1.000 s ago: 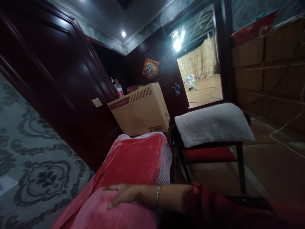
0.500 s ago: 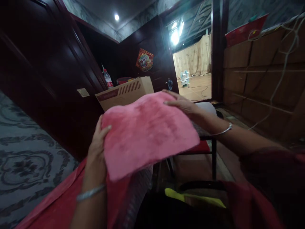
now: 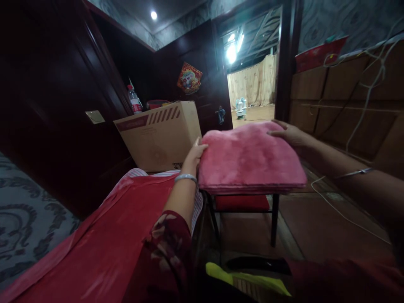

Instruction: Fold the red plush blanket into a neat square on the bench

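A folded pink fleece cloth (image 3: pixel 249 158) lies flat over the dark-framed chair (image 3: pixel 243 204) with a red seat. My left hand (image 3: pixel 195 155) grips its left edge, thumb on top. My right hand (image 3: pixel 288 134) rests on the far right corner, fingers curled over the edge. Both wrists carry silver bangles. The white towel that lay on the chair is hidden under the pink cloth.
A red blanket (image 3: pixel 104 244) covers the surface at lower left. A cardboard box (image 3: pixel 160 134) stands behind it, with a water bottle (image 3: pixel 134 101) beyond. Dark wood panels line the left. An open doorway (image 3: pixel 251 90) is ahead. A white cable (image 3: pixel 341 210) crosses the floor at right.
Both hands lifted the pink cloth off the red blanket and carried it right and forward. It now sits over the chair, covering the white towel.
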The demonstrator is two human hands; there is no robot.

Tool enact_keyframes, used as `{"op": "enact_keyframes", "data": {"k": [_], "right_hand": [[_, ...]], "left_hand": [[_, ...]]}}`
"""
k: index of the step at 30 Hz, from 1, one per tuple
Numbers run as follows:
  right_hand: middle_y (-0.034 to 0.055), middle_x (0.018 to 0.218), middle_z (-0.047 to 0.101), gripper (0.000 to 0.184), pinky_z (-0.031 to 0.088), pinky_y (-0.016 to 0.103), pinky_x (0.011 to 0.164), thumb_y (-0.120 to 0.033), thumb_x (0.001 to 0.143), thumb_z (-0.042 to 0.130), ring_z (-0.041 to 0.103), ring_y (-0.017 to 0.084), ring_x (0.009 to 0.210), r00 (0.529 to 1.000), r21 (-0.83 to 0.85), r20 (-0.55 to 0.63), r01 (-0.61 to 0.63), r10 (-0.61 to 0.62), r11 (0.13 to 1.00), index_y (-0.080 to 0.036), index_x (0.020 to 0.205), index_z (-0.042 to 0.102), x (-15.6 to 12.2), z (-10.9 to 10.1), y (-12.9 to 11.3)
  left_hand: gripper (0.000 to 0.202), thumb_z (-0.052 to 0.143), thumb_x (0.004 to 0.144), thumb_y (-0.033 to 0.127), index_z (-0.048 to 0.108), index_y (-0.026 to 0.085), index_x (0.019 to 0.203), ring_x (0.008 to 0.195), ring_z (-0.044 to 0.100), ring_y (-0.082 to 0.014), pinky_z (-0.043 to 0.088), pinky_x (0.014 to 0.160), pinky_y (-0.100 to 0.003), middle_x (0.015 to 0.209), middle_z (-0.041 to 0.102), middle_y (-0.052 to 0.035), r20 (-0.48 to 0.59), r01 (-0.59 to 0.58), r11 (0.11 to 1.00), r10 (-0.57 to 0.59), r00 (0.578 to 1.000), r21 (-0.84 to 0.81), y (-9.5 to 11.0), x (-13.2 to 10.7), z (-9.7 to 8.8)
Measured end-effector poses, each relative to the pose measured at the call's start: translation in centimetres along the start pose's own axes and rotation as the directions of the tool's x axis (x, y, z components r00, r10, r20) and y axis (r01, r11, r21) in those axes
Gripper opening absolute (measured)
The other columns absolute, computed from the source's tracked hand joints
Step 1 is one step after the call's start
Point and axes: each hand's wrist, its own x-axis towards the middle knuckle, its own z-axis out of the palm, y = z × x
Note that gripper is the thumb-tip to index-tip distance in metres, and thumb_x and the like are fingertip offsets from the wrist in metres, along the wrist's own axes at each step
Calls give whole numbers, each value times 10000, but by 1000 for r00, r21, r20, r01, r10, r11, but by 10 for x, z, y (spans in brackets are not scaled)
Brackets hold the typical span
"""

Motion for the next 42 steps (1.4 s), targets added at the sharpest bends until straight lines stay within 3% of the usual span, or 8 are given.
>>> {"op": "enact_keyframes", "data": {"k": [10,16,22,25,28,32,36,42], "right_hand": [[85,1244,679,594,551,210,724,-178,768,737,650,141,855,994,68,59,-92,88,993,-190,1348,606,16,-15,39],[80,1325,644,826,581,316,889,-214,712,772,663,214,1073,999,-28,22,35,-34,999,-232,1483,476,23,-14,38],[113,1286,670,679,585,409,901,-346,781,697,674,270,1080,989,-275,147,64,-24,959,-199,1426,543,43,-28,48],[141,1291,664,667,552,446,947,-416,812,669,651,314,1126,990,-598,96,138,-100,790,-176,1424,557,46,-38,40],[159,1290,661,635,481,520,1020,-520,876,585,602,372,1198,958,-865,94,214,-272,454,-180,1412,585,35,-33,24],[120,1463,544,658,399,548,1093,-634,959,392,502,374,1325,792,-838,401,520,-461,165,-244,1472,530,15,-2,14],[71,1538,467,709,357,576,1123,-704,946,357,429,372,1397,698,-736,603,673,-386,67,-314,1531,443,13,25,30],[64,1531,477,721,343,565,1148,-704,945,345,401,358,1424,687,-718,637,694,-350,54,-311,1544,425,25,22,48]], "left_hand": [[790,675,811,111,382,167,1542,1231,633,-245,514,1046,-373,1409,615,-151,-13,138,988,-139,990,-66,-29,22,2],[793,664,795,39,397,174,1529,1262,613,-211,494,1072,-344,1477,555,-146,-89,46,995,-54,995,-85,-32,22,6],[551,683,835,136,573,99,1374,1238,626,-248,482,1080,-380,1378,628,-184,-108,-9,999,14,994,53,-33,21,6],[484,631,889,194,579,78,1356,1280,592,-249,445,1108,-376,1400,603,-199,-108,-50,990,65,992,135,-27,19,5],[457,635,892,237,614,109,1330,1392,480,-279,348,1180,-408,1497,506,-199,-179,-155,918,233,956,366,-17,13,8],[445,692,859,312,657,228,1294,1498,294,-343,178,1232,-537,1577,426,-127,18,-349,663,451,892,662,-8,-1,14],[406,710,841,349,686,248,1233,1475,341,-304,137,1239,-534,1506,528,-106,260,-415,637,327,909,650,-14,-11,16],[406,672,860,328,683,227,1253,1471,361,-255,188,1243,-439,1519,518,-98,280,-441,665,341,898,603,-25,-18,3]]}}
